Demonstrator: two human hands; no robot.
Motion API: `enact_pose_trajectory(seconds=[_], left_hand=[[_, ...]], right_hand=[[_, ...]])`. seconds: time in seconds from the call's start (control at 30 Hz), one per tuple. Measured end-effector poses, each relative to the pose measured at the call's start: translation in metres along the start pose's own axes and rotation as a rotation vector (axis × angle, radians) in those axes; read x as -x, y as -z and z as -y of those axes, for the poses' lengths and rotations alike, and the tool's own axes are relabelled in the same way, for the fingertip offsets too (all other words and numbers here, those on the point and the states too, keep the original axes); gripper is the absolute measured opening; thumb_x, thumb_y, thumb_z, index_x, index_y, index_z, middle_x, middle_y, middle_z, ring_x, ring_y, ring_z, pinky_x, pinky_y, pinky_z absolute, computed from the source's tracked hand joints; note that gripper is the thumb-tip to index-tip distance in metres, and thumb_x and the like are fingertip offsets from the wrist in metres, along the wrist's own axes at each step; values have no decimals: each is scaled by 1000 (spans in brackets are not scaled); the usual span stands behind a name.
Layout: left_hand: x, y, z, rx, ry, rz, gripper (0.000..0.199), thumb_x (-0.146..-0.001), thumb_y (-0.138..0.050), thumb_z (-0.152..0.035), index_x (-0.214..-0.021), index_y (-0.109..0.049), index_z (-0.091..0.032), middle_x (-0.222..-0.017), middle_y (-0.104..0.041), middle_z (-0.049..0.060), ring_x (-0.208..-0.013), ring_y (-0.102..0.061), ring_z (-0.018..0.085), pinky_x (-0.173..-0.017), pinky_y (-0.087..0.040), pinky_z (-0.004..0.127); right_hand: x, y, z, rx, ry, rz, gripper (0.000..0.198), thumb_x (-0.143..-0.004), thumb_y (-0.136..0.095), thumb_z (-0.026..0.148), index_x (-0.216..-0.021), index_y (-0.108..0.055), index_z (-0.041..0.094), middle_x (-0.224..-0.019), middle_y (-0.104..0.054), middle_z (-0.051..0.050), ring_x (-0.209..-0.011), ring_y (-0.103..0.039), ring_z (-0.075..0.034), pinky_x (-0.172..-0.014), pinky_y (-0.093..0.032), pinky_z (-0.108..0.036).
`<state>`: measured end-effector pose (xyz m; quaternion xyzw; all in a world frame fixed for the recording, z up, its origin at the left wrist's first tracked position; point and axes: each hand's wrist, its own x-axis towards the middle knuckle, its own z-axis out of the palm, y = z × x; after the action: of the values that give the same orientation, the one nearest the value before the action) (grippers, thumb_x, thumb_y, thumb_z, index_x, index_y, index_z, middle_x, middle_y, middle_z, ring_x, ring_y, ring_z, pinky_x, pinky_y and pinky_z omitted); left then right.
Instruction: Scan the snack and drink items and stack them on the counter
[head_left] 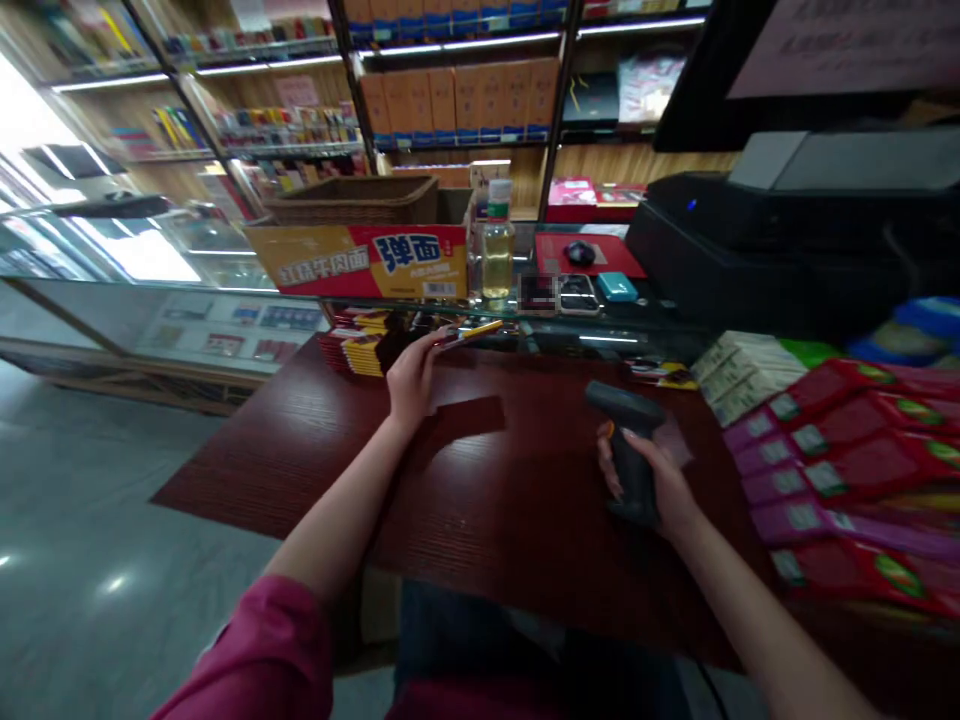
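Note:
My left hand [411, 382] is closed on a thin, flat yellow-edged packet [480, 329], held above the far part of the dark red-brown desk [465, 500]. Just left of that hand is a stack of similar yellow and red packets [361, 352]. My right hand [664, 475] is wrapped around the handle of a black barcode scanner [626, 405], its head pointing left over the desk. Beyond the scanner, a small pile of yellow and dark packets [664, 375] lies near the glass edge.
On the glass counter stand a cardboard box [360, 262], a bottle of yellowish liquid [497, 245], a phone [577, 295] and a small blue case [617, 288]. Stacked red and purple packages [847, 470] line the right side, below a black machine [750, 250]. Stocked shelves rise behind.

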<state>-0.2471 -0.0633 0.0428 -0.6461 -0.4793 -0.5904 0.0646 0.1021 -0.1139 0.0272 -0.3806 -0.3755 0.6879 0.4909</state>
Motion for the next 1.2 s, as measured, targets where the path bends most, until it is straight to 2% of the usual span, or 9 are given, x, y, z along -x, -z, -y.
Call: enact_pose_trajectory(seconds=[0.1, 0.17, 0.23, 0.33, 0.53, 0.67, 0.9, 1.1, 1.2], left_hand=[[-6, 59, 30, -198, -77, -59, 28, -106, -49, -32, -121, -71, -22, -129, -74, 7, -123, -69, 19, -109, -52, 36], [-7, 91, 50, -283, -92, -40, 28, -106, -49, -34, -118, -72, -23, -130, -74, 8, -125, -68, 21, -112, -51, 39], [-8, 115, 69, -330, -104, 18, 29, -106, -48, -34, -118, -73, -23, -133, -73, 8, -128, -66, 22, -114, -50, 41], [-10, 134, 92, -375, -97, 77, 30, -106, -47, -33, -120, -72, -24, -139, -69, 8, -134, -62, 22, -116, -49, 42], [-11, 149, 125, -390, 7, 40, 32, -105, -49, -31, -125, -73, -23, -138, -70, 9, -134, -62, 22, -116, -48, 43], [-11, 152, 132, -424, 89, 43, 33, -103, -50, -30, -125, -73, -23, -136, -71, 8, -133, -62, 22, -116, -48, 44], [-9, 148, 135, -412, 121, -8, 33, -103, -50, -28, -125, -74, -22, -133, -72, 9, -129, -66, 22, -114, -50, 42], [-10, 145, 137, -436, 172, -1, 36, -103, -49, -26, -130, -72, -23, -137, -70, 9, -131, -65, 22, -116, -48, 41], [-10, 146, 128, -467, 206, 14, 39, -102, -50, -28, -136, -67, -21, -144, -65, 12, -136, -61, 25, -117, -47, 43]], right_hand=[[-14, -13, 2, -34, 9, 27, 37, -73, -83, 48, -92, -69, 20, -69, -58, 2, -46, -48, -9, -34, -41, -19], [-25, -27, 1, -45, 7, 47, 36, -73, -83, 48, -90, -69, 20, -68, -58, 2, -46, -47, -9, -35, -41, -19], [-36, -42, -3, -34, -14, 76, 37, -73, -83, 49, -91, -69, 20, -68, -58, 2, -46, -48, -9, -35, -42, -19], [-52, -68, -15, 20, -66, 137, 41, -72, -84, 51, -92, -68, 19, -68, -58, 2, -44, -48, -9, -34, -41, -19], [-66, -98, -35, 151, -141, 182, 47, -70, -85, 55, -94, -67, 18, -69, -61, 1, -43, -50, -9, -34, -41, -20], [-68, -92, -34, 96, -162, 177, 41, -74, -82, 51, -95, -68, 19, -71, -59, 1, -46, -50, -9, -35, -42, -20], [-75, -80, -29, -114, -166, 200, 27, -79, -74, 43, -89, -69, 19, -67, -53, 1, -47, -44, -9, -36, -40, -18], [-78, -76, -30, -192, -149, 227, 26, -79, -72, 41, -90, -67, 18, -66, -54, 1, -46, -44, -8, -36, -39, -18], [-75, -72, -29, -198, -110, 228, 29, -78, -74, 43, -90, -66, 18, -66, -56, 2, -45, -46, -8, -36, -39, -17]])
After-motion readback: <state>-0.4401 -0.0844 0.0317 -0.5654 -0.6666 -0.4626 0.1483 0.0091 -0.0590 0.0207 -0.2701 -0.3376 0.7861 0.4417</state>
